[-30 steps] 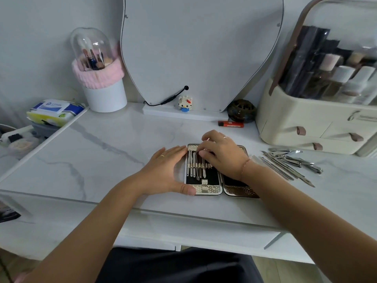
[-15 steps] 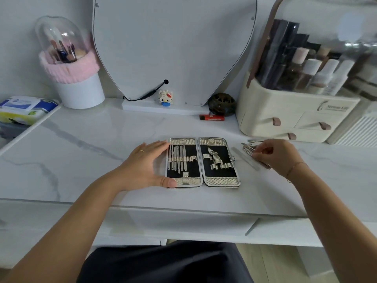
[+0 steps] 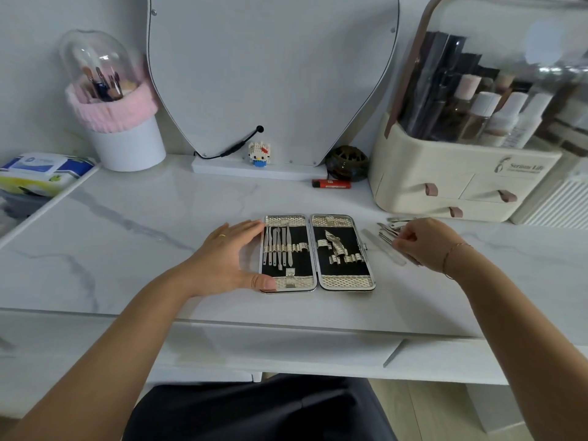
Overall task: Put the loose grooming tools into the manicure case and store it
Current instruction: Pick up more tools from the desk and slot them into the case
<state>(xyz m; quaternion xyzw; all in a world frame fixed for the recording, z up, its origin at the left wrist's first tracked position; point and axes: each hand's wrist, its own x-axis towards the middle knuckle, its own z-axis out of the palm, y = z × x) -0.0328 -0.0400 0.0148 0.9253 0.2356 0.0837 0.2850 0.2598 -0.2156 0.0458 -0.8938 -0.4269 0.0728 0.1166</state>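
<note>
1. Fingers [image 3: 407, 233] of the right grip [image 3: 423, 243] curl onto the loose steel grooming tools [image 3: 389, 229], apparently pinching one to lift.
2. Just left of it, the open black-lined silver manicure case [image 3: 345, 281] lies flat on the white marble table [image 3: 159, 233].
3. The left grip [image 3: 229, 259], flat and relaxed, braces the case's far edge, likely against sliding.

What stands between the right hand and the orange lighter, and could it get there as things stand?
Probably yes. Only bare marble tabletop lies between the right hand and the lighter, though its fingers are curled on the loose tools.
</note>
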